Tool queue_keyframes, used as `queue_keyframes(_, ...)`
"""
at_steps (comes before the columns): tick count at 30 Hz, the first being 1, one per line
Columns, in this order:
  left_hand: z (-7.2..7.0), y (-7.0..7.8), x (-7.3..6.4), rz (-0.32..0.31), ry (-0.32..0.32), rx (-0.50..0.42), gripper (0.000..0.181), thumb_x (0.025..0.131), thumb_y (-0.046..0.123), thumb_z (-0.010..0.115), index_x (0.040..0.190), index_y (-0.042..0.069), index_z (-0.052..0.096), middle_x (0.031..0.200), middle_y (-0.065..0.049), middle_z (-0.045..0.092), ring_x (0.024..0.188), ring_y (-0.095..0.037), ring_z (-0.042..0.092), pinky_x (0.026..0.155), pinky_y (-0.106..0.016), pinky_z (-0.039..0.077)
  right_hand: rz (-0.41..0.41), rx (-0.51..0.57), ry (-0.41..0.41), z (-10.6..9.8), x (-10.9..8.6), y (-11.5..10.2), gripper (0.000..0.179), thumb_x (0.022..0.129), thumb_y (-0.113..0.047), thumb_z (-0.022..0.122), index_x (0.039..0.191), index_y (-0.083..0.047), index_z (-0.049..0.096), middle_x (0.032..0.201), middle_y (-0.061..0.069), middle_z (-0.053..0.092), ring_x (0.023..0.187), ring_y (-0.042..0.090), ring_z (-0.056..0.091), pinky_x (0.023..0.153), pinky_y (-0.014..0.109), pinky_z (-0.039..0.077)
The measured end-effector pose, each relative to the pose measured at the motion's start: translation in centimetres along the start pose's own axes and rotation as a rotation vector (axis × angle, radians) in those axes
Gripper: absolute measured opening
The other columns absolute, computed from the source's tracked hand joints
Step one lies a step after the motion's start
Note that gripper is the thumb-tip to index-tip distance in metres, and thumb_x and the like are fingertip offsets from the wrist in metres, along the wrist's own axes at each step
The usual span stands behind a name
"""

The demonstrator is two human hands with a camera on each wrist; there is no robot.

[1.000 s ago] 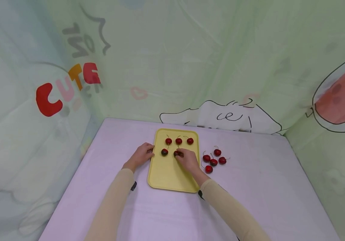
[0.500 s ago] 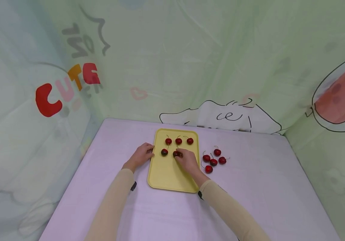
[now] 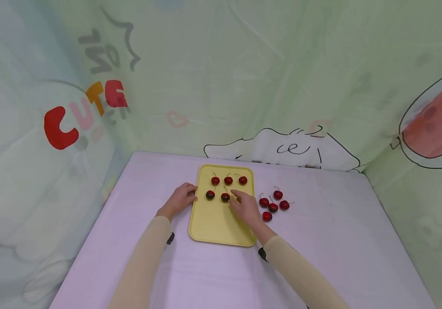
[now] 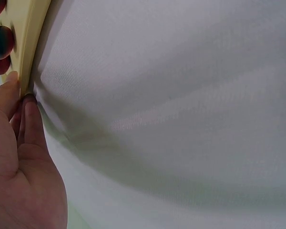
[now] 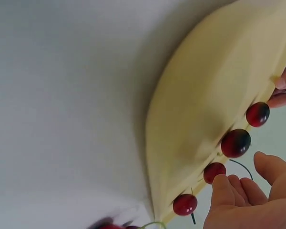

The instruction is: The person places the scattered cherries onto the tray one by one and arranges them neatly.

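Note:
A yellow tray [image 3: 221, 223] lies on the table, with three cherries along its far end and two more in a row nearer. My left hand [image 3: 181, 198] pinches the tray's left rim, thumb over the edge and fingers against its outer side [image 4: 26, 62]. Just right of the nearer row's right cherry [image 3: 225, 197], my right hand [image 3: 245, 208] hovers over the tray, thumb and fingers spread apart and holding nothing. In the right wrist view, that dark red cherry [image 5: 236, 143] sits apart from the fingertips.
Several loose cherries [image 3: 273, 207] with stems lie on the pale table [image 3: 332, 240] just right of the tray. Patterned cloth walls [image 3: 166, 86] rise at the back and both sides of the table.
My right hand has let go of the cherry in the nearer row and drawn slightly to the right, its fingers parted. The left hand has stayed at the tray's rim.

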State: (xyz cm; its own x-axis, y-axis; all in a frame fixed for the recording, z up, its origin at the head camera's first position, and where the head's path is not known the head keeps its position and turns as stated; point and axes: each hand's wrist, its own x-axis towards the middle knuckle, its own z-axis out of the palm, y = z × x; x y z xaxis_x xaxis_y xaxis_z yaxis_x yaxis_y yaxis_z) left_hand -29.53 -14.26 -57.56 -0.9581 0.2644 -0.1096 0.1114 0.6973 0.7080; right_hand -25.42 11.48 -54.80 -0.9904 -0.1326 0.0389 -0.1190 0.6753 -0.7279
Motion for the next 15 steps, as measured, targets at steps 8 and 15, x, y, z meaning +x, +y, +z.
queue_keyframes(8,0.0,-0.1,0.1,0.004,0.001,0.013,0.045,0.096,0.016,0.064,0.138,0.000,0.054,0.129,-0.011,0.054,0.120,-0.023,0.054,0.105,-0.036,0.045,0.033,0.062,0.042,-2.9,-1.9,0.5,0.041,0.092,-0.011,0.068,0.130,0.002,0.060,0.132,0.019,0.060,0.118,0.033,0.059,0.097,0.041,0.051)
queue_keyframes(15,0.1,0.0,0.0,-0.004,-0.001,0.011,0.045,0.096,0.015,0.063,0.137,0.000,0.054,0.130,-0.011,0.054,0.121,-0.023,0.053,0.106,-0.035,0.044,0.067,0.107,0.030,-4.8,-3.6,1.9,0.045,0.092,-0.014,0.068,0.132,0.003,0.058,0.133,0.021,0.058,0.121,0.034,0.057,0.098,0.040,0.050)
